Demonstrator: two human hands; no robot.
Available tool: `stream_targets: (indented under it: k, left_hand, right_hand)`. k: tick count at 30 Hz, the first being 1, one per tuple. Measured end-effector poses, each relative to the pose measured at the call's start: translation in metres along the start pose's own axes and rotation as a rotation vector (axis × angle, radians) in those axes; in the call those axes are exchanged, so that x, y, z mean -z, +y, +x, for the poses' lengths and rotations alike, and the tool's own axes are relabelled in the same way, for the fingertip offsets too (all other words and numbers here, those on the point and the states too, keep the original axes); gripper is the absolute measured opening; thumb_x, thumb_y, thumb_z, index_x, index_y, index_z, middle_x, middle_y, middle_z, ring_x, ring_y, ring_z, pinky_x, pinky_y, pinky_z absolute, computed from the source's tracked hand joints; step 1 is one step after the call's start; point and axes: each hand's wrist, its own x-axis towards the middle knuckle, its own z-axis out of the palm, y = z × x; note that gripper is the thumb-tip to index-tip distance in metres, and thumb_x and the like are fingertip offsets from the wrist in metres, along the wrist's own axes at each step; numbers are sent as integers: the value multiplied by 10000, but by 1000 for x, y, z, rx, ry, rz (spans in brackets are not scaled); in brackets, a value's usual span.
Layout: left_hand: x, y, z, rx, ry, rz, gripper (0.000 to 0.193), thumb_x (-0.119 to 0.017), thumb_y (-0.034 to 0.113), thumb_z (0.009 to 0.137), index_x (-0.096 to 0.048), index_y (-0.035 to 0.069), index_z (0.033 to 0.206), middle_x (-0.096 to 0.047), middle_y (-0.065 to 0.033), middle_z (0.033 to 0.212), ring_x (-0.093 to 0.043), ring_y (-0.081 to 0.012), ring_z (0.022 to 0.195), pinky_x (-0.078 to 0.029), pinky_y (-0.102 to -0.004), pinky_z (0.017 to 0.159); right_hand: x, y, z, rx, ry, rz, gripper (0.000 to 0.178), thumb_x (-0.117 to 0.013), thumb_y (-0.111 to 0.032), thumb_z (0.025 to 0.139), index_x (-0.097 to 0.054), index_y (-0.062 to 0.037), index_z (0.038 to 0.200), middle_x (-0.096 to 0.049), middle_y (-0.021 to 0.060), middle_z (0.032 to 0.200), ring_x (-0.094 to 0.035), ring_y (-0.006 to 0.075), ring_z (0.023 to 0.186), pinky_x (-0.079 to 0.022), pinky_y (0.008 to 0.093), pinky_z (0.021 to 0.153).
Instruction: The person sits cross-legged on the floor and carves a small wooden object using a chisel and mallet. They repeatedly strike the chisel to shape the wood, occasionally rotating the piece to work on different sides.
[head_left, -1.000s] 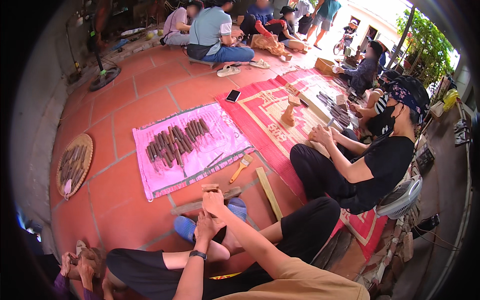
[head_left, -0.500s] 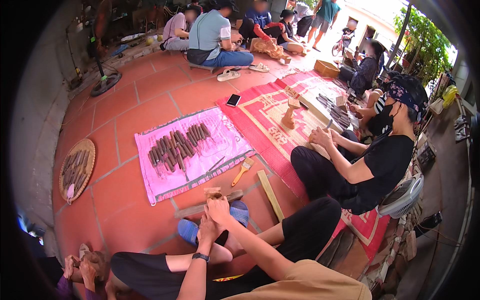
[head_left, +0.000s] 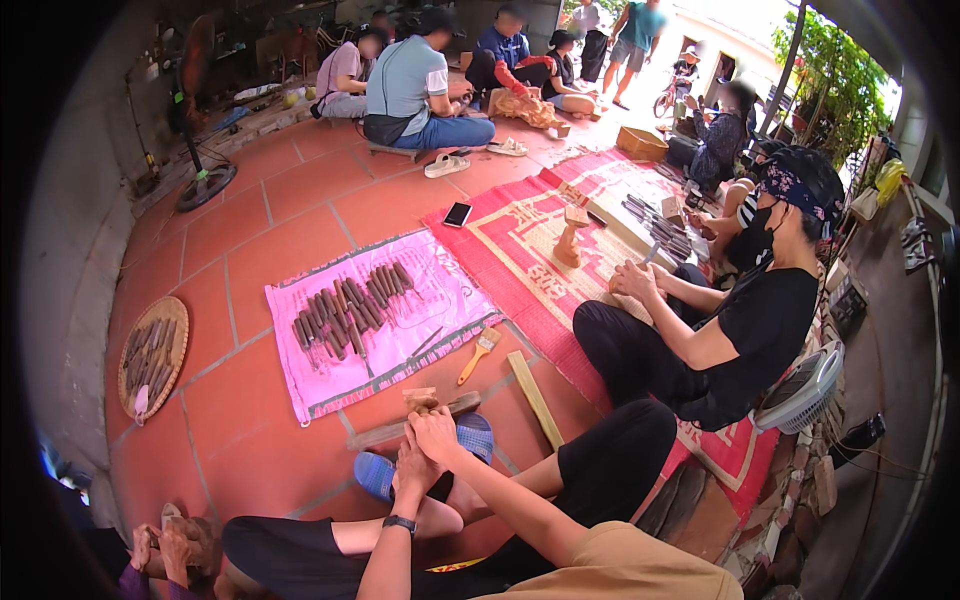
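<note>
My right hand (head_left: pixel 437 432) reaches forward with its fingers closed on a small pale wooden block (head_left: pixel 420 398). The block rests on a long wooden plank (head_left: pixel 375 435) lying on the red floor tiles. Pressed against the right hand from below is my left hand (head_left: pixel 408 472), a dark watch on its wrist; its fingers are hidden behind the right hand. My feet in blue sandals (head_left: pixel 476 436) sit just under the hands. My legs are in black trousers.
A pink sheet (head_left: pixel 300 385) carries rows of dark sticks, with a paintbrush (head_left: pixel 478 355) and a wooden batten (head_left: pixel 535 398) beside it. A round woven tray (head_left: pixel 177 315) lies left. A masked person in black (head_left: pixel 740 330) sits right on a red mat (head_left: pixel 520 235). Several people sit farther back.
My hands have slid a little nearer to me along the plank, so more of the small block shows past the fingers. The person at right keeps working.
</note>
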Motion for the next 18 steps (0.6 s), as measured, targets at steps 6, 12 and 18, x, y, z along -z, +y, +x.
stream_targets:
  k: [6,12,18]
  left_hand:
    - [40,60,-14,75,-61,-108,1159,-816,500,613,-193,-61,1413,-470,-324,1239,-513,-463,1082,-444,-476,931]
    - [44,43,-14,124,-56,-112,1020,-771,391,682,-207,-34,1417,-490,-292,1234,-519,-437,1086,-447,-470,929]
    - [26,50,-13,57,-70,-44,1173,-791,484,654,-109,-27,1460,-498,-256,1195,-522,-411,1090,-464,-467,908]
  right_hand:
    - [-15,34,9,-134,-203,-85,171,-572,-224,799,-639,-114,687,-645,140,640,-645,310,624,-424,448,687]
    - [-2,0,-7,-92,-93,-21,183,-579,-245,808,-624,-90,724,-667,133,712,-655,298,727,-418,442,709]
    - [-16,33,9,-134,-262,-116,171,-570,-226,794,-636,-101,699,-657,142,664,-654,285,657,-424,423,712]
